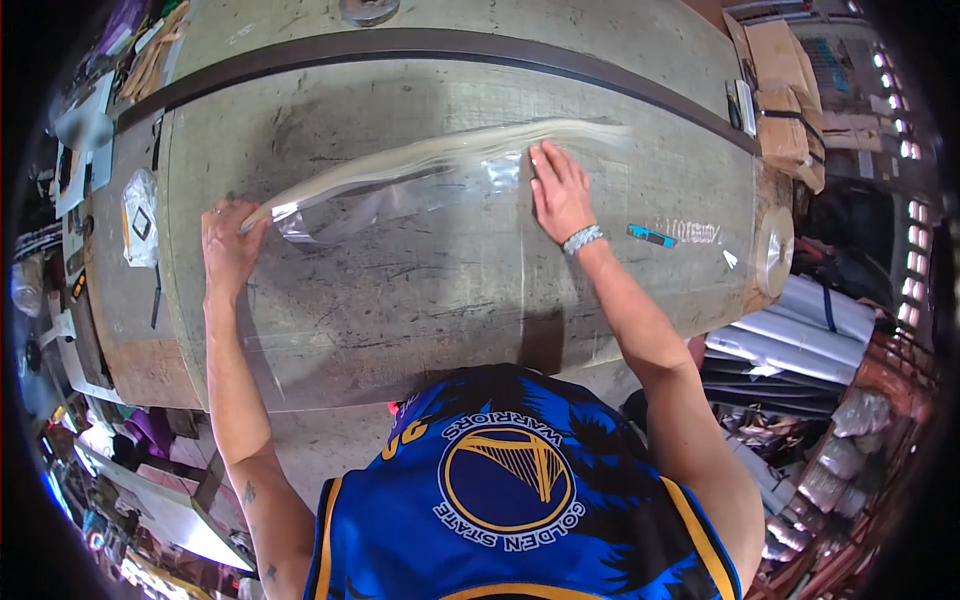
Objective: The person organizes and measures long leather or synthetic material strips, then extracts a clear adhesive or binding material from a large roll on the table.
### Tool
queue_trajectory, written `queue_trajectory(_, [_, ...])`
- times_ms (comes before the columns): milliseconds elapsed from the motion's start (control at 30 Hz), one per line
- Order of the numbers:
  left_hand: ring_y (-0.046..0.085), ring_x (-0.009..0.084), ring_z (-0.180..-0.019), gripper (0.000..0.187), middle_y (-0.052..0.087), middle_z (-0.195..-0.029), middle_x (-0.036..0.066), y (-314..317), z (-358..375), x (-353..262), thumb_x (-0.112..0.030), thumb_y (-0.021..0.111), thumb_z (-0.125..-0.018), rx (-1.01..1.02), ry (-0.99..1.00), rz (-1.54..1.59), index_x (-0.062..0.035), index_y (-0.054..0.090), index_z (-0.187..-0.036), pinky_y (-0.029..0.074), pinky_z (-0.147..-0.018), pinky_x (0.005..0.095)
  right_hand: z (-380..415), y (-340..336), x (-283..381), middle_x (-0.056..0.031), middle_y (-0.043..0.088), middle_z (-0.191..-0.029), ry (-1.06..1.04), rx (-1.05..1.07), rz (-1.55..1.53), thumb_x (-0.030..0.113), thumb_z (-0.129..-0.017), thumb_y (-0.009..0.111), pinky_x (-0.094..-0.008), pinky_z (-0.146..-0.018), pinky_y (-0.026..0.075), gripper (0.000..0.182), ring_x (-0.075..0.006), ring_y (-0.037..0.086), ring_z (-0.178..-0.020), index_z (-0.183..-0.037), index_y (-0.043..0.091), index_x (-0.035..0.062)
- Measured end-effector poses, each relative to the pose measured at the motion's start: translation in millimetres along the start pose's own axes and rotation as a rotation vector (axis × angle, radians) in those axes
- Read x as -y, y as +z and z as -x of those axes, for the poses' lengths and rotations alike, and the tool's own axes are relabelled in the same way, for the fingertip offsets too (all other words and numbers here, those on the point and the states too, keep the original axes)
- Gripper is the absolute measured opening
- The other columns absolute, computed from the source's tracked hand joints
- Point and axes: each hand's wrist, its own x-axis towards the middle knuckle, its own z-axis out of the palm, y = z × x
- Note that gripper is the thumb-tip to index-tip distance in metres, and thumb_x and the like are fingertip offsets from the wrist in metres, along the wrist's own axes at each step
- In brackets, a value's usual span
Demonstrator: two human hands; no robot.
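Nearest, beyond the blue jersey (510, 490), a bare, scuffed stretch of the bench (380, 330) is seen between the forearms. Farther in, one end of the clear plastic film (400, 165) is pinched by the left hand (235, 240), its fingers closed on the gathered layers. To the left of that hand, a clear plastic bag (141, 215) is seen, and well to the right of the right wrist a blue-and-black tool (651, 236) is laid. The right hand (563, 190) is placed palm down, fingers spread a little over the film's other part, pressing rather than grasping. The film is stretched between the hands in a long, shallow bow, its layered edge cloudy white. It is judged light, limp and rather slippery, its loose layers apt to slide apart or crease; it is best held by the gathered end, with the layers pinched together, and steadied flat near the far end. Beyond both hands, the bench is crossed by a long dark bar (430, 42), with a round metallic object (368, 9) past it.
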Motion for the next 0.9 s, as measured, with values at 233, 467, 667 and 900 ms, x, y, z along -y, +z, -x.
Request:
queue_trajectory(233, [0.063,0.0314,-0.101,0.024,0.073,-0.098,0.011,-5.4,-0.5,-4.0,-0.018,0.082,-0.081,0.07,0.049,-0.051,-0.0059,0.076,-0.101,0.044,-0.096,0.0429,-1.0,-12.7,-68.8,-0.0043,0.058,-0.132,-0.004,0.107,-0.083,0.019,-0.089,0.072,-0.0491,-0.101,0.041,0.021,-0.0306,0.054,-0.122,-0.109,0.066,0.0175])
queue_trajectory(467, [0.063,0.0329,-0.109,0.028,0.074,-0.108,0.013,-0.5,4.5,-4.8,-0.021,0.082,-0.081,0.074,-0.059,-0.079,-0.0063,0.076,-0.104,0.044,-0.1,0.043,-1.9,-20.1,-115.1,-0.0049,0.066,-0.103,-0.02,0.044,-0.109,0.019,-0.085,0.077,-0.0457,-0.092,0.043,0.018,-0.0288,0.06,-0.106,-0.095,0.063,0.014])
queue_trajectory(667, [0.063,0.0358,-0.11,0.029,0.073,-0.107,0.016,-3.9,-0.2,-9.9,-0.024,0.083,-0.083,0.149,-0.122,-0.031,-0.0056,0.075,-0.104,0.046,-0.101,0.0458,22.0,-25.7,-148.5,-0.0106,0.067,-0.109,0.239,-0.041,0.0,0.016,-0.085,0.076,-0.0481,-0.091,0.045,0.034,-0.0326,0.062,-0.105,-0.117,0.064,0.0132])
queue_trajectory(900, [0.064,0.0374,-0.106,0.027,0.072,-0.105,0.017,-2.6,7.9,-8.9,-0.021,0.08,-0.085,0.111,-0.113,0.026,-0.0044,0.073,-0.105,0.048,-0.098,0.0456,-20.8,-51.0,-3.9,-0.0191,0.062,-0.134,-0.161,-0.291,-0.293,0.029,-0.079,0.083,-0.0544,-0.102,0.044,0.068,-0.0422,0.057,-0.122,-0.137,0.056,0.0052])
